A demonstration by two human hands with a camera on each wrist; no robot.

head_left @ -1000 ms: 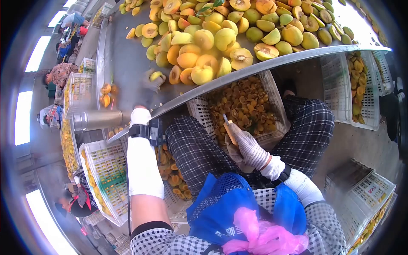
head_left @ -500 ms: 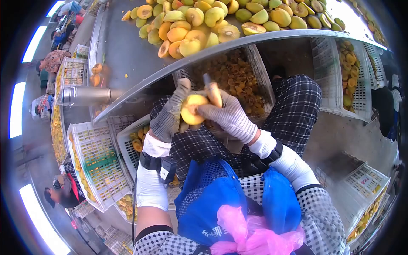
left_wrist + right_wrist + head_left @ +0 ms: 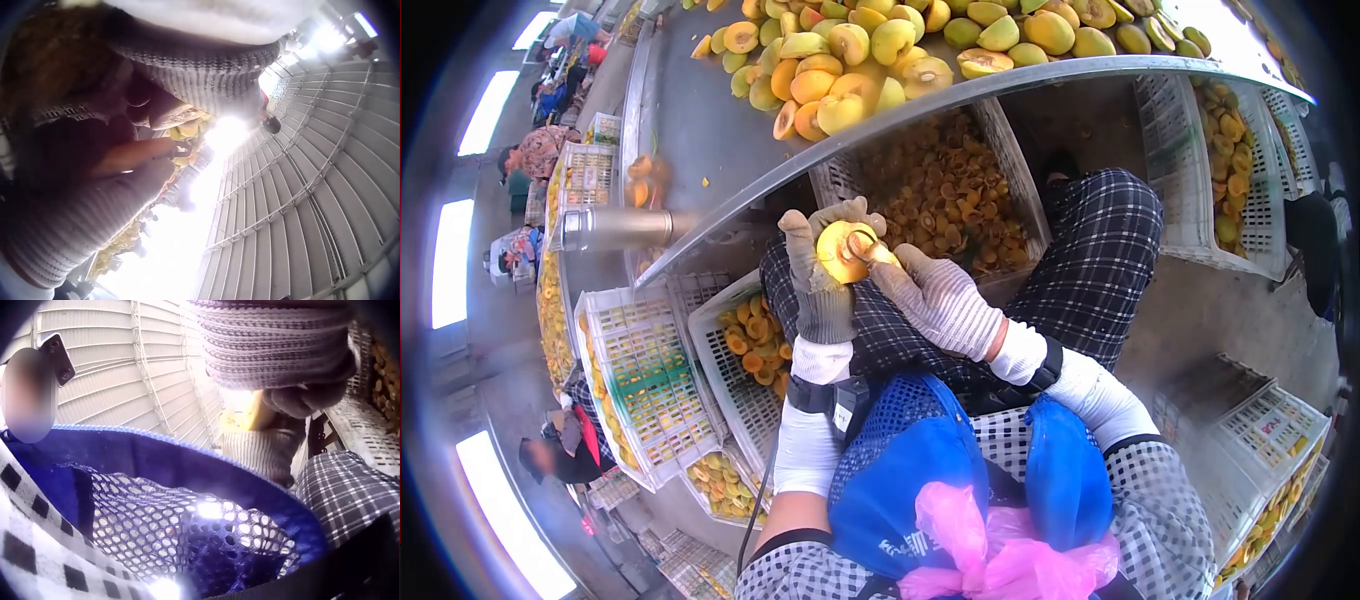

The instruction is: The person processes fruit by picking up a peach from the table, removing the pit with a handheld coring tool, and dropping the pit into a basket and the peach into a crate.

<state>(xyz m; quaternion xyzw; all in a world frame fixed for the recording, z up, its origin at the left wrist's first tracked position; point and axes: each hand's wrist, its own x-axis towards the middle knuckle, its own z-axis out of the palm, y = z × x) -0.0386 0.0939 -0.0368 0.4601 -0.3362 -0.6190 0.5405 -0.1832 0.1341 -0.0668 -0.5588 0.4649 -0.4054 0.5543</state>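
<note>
In the head view, my gloved left hand (image 3: 818, 285) holds a yellow peach half (image 3: 834, 264) with its cut face up, above my lap. My gloved right hand (image 3: 945, 300) grips a pitting knife by its wooden handle (image 3: 882, 256). The knife's curved metal loop (image 3: 182, 150) shows in the left wrist view. In the head view, this loop lies at the brownish middle of the cut face. Part of the peach half (image 3: 247, 415) shows between both gloves in the right wrist view. My left palm is mostly hidden behind the fruit.
A metal table (image 3: 690, 120) with many halved peaches (image 3: 850, 60) stands ahead, its raised rim near my hands. Below it, a crate (image 3: 1025, 190) holds brownish fruit pieces. More fruit crates (image 3: 650, 375) stand at both sides. A steel flask (image 3: 615, 228) lies at left.
My left hand has come back from the table to my lap with a peach half. My right hand has raised the pitting knife from over the crate to the fruit's cut face.
</note>
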